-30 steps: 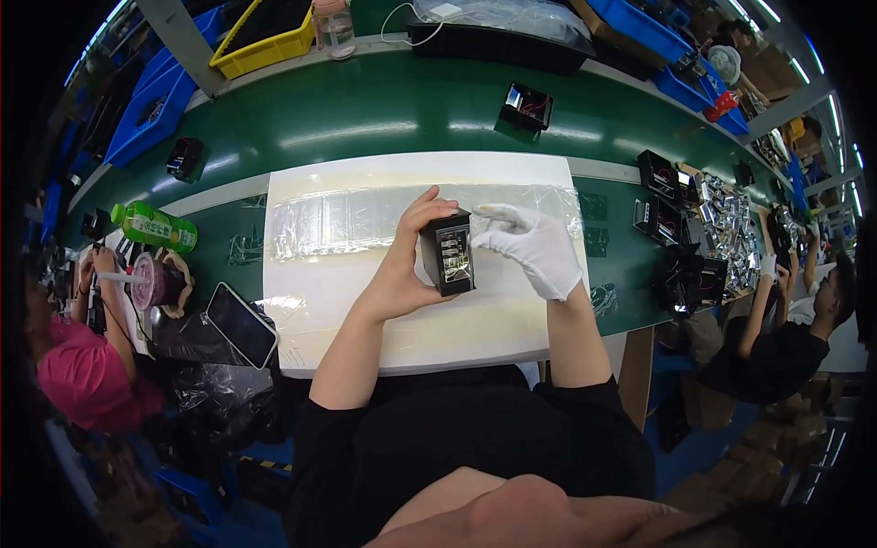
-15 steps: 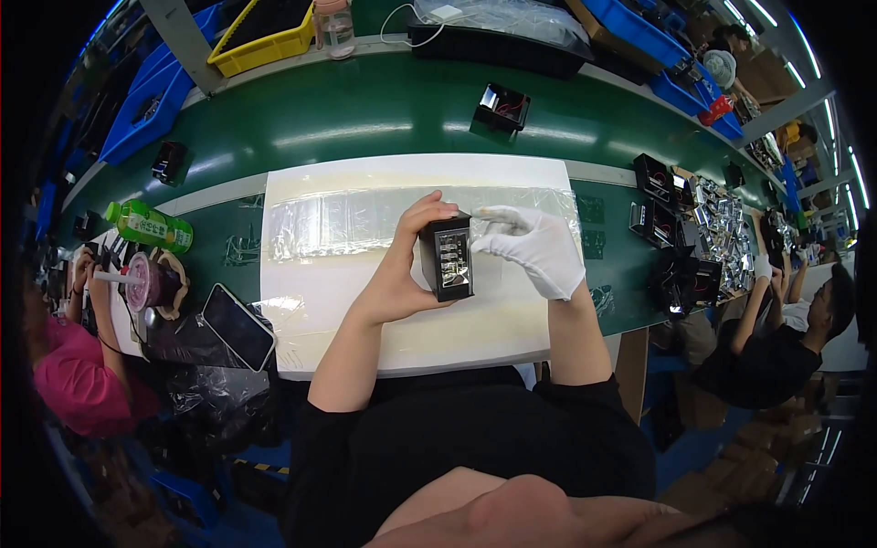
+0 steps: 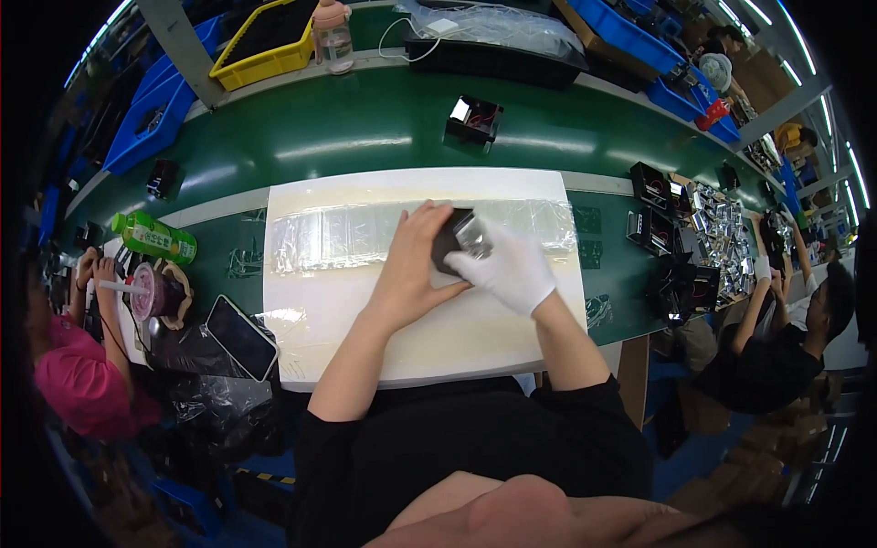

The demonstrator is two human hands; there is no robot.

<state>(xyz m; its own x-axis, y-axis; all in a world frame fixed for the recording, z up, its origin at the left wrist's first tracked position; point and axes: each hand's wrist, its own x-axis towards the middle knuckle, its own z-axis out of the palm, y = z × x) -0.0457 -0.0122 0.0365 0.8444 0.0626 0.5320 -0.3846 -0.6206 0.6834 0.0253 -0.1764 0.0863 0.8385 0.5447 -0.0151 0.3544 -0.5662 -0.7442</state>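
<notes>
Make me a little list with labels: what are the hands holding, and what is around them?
left hand: bare left hand grips the small black box-shaped part from its left side
right hand: white-gloved right hand holds the same part from the right
under the hands: white mat with a clear plastic strip
table: green workbench
left side: green bottle lying down, dark phone
further back: another black part, yellow bin

White glove (image 3: 512,271), seemingly black part (image 3: 455,239), green belt (image 3: 365,128).
</notes>
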